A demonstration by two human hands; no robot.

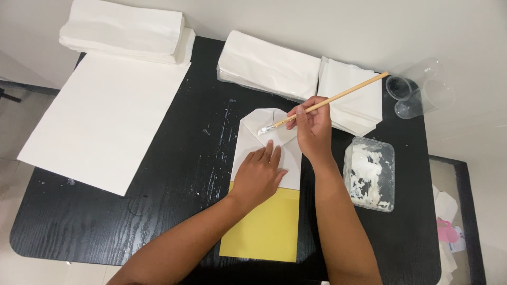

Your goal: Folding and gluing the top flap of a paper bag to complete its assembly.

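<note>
A folded white paper bag (261, 122) lies on a yellow sheet (266, 227) in the middle of the black table (174, 174). My left hand (259, 174) presses flat on the bag's lower part. My right hand (312, 128) holds a thin wooden brush (338, 97) like a pen. Its white, paste-laden tip (264, 130) touches the bag's folded flap.
A clear plastic tub of white paste (369, 174) sits right of my right hand. Stacks of white paper (274, 66) (127, 31) line the far edge, a large white sheet (105, 116) lies at left. Two clear cups (420, 87) lie at the far right corner.
</note>
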